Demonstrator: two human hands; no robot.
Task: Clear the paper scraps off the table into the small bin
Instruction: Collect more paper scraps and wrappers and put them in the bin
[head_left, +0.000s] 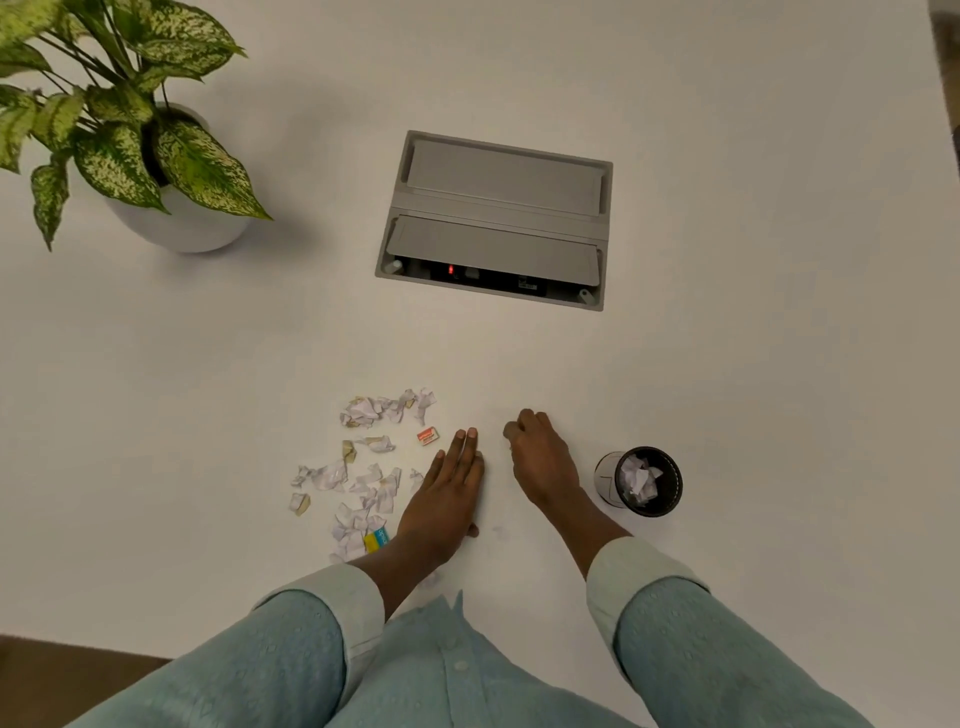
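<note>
Several crumpled white and tan paper scraps lie scattered on the white table, left of centre, with a small orange-and-white piece and a yellow-and-blue piece among them. My left hand rests flat on the table at the right edge of the scraps, fingers extended and together. My right hand sits beside it with fingers curled under; I cannot see anything in it. The small black bin stands to the right of my right hand, with crumpled paper inside.
A potted plant in a white pot stands at the far left. A grey cable hatch is set into the table's middle, partly open. The table's near edge runs under my light blue sleeves.
</note>
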